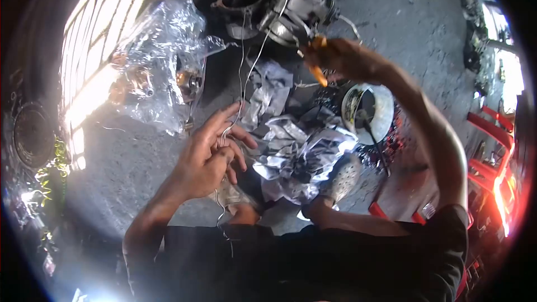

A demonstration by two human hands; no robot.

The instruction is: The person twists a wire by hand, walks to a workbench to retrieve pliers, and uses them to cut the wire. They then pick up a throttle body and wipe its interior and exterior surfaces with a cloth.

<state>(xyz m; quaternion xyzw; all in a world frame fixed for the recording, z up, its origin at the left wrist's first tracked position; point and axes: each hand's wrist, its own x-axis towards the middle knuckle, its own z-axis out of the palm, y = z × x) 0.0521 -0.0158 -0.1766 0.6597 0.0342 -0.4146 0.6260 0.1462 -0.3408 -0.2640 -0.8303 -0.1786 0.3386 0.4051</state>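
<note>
My left hand (208, 156) is closed around a thin wire (243, 70), with some fingers partly extended. The wire's loose end hangs below the hand, and two strands run upward toward a grey metal machine part (299, 8) on the floor. Off to the right, my right hand (347, 59) grips orange-handled pliers (319, 75) beside that metal part. The plier jaws are hard to make out against the metal. A round, open-topped metal casting (240, 1) stands just left of the machine part.
Clear plastic wrap (168, 36) with metal parts under it lies at left. Crumpled sheets (296, 154) are spread between my feet. A pale round container (383, 112) sits at right, with a dark rod leaning across it. Red plastic chairs (495, 176) stand at the far right.
</note>
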